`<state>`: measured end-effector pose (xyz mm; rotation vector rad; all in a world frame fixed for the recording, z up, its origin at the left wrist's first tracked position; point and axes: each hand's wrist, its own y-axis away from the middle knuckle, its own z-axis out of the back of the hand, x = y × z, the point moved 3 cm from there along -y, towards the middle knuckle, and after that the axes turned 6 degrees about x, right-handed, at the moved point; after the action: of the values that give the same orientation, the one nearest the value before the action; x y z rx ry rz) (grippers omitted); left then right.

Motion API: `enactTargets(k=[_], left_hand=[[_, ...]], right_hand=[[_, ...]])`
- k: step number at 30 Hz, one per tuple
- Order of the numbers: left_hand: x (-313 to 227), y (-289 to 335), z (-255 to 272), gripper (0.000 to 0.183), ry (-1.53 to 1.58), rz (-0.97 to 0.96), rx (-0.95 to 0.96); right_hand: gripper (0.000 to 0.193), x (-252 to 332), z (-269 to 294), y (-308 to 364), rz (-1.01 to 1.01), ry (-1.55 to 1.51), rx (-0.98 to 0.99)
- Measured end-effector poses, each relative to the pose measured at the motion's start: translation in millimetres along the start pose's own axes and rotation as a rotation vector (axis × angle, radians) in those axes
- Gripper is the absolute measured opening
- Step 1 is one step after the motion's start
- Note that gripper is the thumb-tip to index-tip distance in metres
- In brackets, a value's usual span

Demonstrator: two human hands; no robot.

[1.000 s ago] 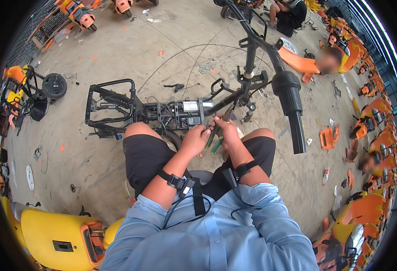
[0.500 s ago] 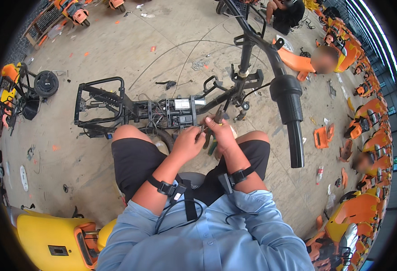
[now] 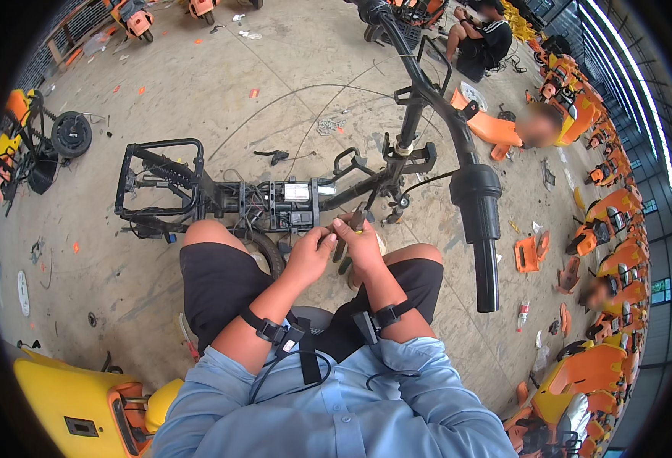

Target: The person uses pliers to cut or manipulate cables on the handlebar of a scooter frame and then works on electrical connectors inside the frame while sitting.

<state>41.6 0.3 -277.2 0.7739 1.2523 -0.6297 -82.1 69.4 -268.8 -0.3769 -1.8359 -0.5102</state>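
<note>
In front of my knees, my right hand [image 3: 362, 246] is closed around a hand tool that looks like pliers [image 3: 357, 219]; dark jaws stick out above the fingers and greenish handles below. My left hand [image 3: 311, 256] is pinched close beside it, fingertips almost touching the tool. Whatever lies between those fingertips is too small to make out. Just beyond both hands stands a stripped black scooter frame [image 3: 233, 200], with exposed wiring and a silver-labelled box [image 3: 296, 191] at its middle. Its handlebar grip [image 3: 476, 206] reaches toward me on the right.
A loose cable [image 3: 263, 99] curves across the concrete floor behind the frame. A black brake lever [image 3: 275, 156] lies nearby. Yellow bodywork [image 3: 69, 404] stands at my lower left. Orange scooters [image 3: 611, 206] line the right side, with loose orange panels [image 3: 529, 253]. Another person [image 3: 489, 38] sits at the far right.
The whole view has shifted slightly, with the scene sliding left. My hands stay together at the tool, and the left fingertips have shifted a little along it.
</note>
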Motion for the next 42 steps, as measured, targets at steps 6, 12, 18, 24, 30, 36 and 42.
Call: enactTargets(k=[6,12,18,24,30,36,42], left_hand=[[5.7,-0.3,3.6,0.021,0.366,0.104,-0.005],[16.6,-0.7,12.3,0.021,0.507,0.305,-0.026],[-2.5,13.4,0.4,0.071,-0.265,0.028,0.112],[-14.8,19.4,1.6,0.081,-0.505,0.059,0.212],[0.6,20.8,2.6,0.078,-0.641,0.170,0.384],[31.0,14.7,5.5,0.072,-0.672,0.479,0.354],[51.8,-0.5,2.5,0.073,-0.470,0.496,0.203]], right_hand=[[0.019,-3.8,8.0,-4.3,-0.082,-0.079,-0.200],[0.017,-2.7,-4.9,2.7,-0.119,-0.270,-0.090],[0.014,-6.5,0.9,1.0,-0.043,-0.507,-0.105],[0.020,-7.5,15.3,3.5,-0.113,-0.450,-0.109],[0.030,-2.6,97.4,-9.8,0.036,-0.487,-0.534],[0.027,14.1,104.0,-9.3,0.078,-0.527,-0.604],[0.023,9.7,83.2,-16.5,-0.160,-0.292,-0.309]])
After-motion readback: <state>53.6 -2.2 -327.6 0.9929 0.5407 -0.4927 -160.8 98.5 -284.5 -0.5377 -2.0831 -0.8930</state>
